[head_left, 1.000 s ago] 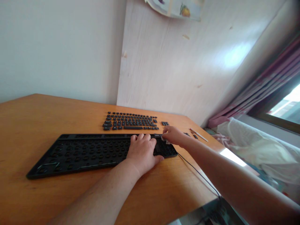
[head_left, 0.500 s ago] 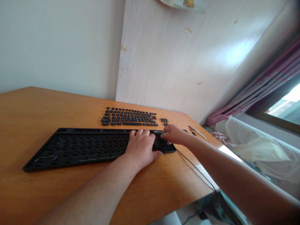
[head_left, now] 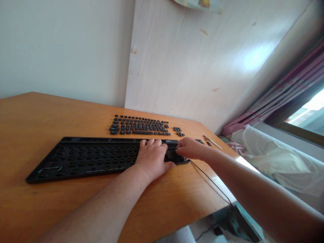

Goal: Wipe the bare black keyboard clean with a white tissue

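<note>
A black keyboard [head_left: 96,155] with its keycaps off lies on the desk, rows of bare key sockets showing. My left hand [head_left: 153,153] is laid across its right part, fingers bent at the far edge and thumb by the near edge, gripping it. On the number-pad end sits my right hand [head_left: 188,147], its fingers closed and pressed together. A bit of white, tissue-like material [head_left: 186,158] shows beneath it; the fingertips are mostly hidden.
Loose black keycaps [head_left: 141,127] lie in rows behind the keyboard, with smaller groups of keycaps [head_left: 177,129] to their right. A white pen [head_left: 212,141] lies near the desk's right edge. A black cable [head_left: 210,182] runs off the front of the wooden desk [head_left: 63,209].
My right hand has shifted slightly right and toward me over the number-pad end. My left hand stays in place on the keyboard.
</note>
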`<state>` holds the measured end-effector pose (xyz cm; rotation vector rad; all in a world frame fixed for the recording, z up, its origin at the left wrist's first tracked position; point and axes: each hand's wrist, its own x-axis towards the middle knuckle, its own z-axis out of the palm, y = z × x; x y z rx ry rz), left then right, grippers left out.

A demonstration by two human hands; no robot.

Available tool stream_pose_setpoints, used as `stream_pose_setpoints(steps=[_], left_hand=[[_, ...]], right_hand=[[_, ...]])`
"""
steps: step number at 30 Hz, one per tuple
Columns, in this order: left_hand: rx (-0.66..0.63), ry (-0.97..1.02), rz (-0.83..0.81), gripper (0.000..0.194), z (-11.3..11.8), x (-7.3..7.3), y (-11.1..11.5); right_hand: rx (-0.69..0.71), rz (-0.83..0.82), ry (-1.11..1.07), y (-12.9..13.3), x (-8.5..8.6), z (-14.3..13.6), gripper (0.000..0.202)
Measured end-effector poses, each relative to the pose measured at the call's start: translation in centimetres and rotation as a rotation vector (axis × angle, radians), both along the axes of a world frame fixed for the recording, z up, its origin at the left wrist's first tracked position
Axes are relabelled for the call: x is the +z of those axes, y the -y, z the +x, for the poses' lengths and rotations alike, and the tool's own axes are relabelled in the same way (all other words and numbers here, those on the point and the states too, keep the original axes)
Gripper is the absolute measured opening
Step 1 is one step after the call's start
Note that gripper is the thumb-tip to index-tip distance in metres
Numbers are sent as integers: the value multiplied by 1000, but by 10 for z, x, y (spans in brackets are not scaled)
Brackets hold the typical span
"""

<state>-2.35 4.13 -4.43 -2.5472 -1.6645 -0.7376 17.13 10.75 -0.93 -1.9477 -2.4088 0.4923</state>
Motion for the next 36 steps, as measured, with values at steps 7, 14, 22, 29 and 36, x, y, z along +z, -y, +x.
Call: stream_pose_setpoints(steps=[7,14,22,29,36], left_hand=[[-10,0,35,49,-1,-1,-1],[-20,8,36,50,-1,-4,-2],[-15,8,39,52,-1,-4,-2],[-8,17,20,49,0,-1,-1],[-17,8,38,49,-1,-3,-2]], right_hand=[[24,35,9,14,4,1,11],[9,-7,-20,28,3,5,16],[-8,-29,-42,37,7,6,12],[-60,-16,-242,28,23,-2,8],[-104,11,-299,1,13,-20,9]])
